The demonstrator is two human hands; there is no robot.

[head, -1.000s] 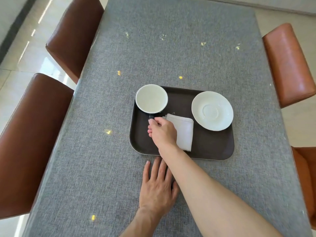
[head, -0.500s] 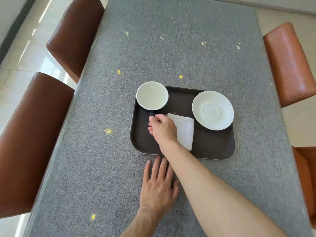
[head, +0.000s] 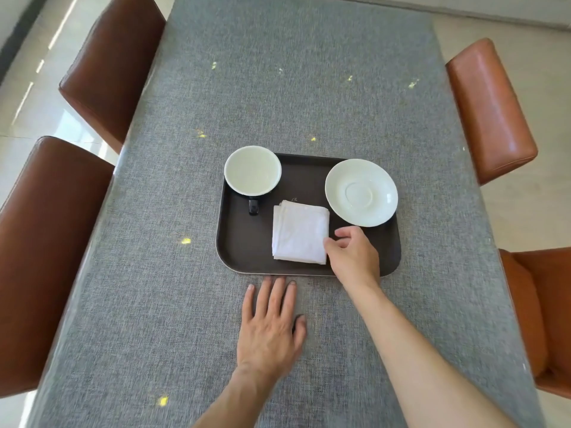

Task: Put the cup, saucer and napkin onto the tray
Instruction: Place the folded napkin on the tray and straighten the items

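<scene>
A dark brown tray [head: 244,242] lies on the grey table. In its far left corner stands the cup [head: 252,170], white inside, with a black handle pointing toward me. The white saucer [head: 361,192] sits in the tray's far right part. A folded white napkin [head: 299,232] lies in the middle of the tray. My right hand [head: 353,256] hovers over the tray's near right part, fingers loosely apart, its fingertips at the napkin's right edge and holding nothing. My left hand [head: 272,325] rests flat on the table just in front of the tray.
Brown leather chairs flank the table: two on the left [head: 111,72] [head: 46,257] and two on the right [head: 488,109] [head: 543,316]. The grey tablecloth [head: 309,72] stretches far beyond the tray, with small yellow light spots on it.
My right hand has let go of the cup handle and moved right, past the napkin, which is now fully uncovered. The cup stays in the tray's corner. My left hand has not moved.
</scene>
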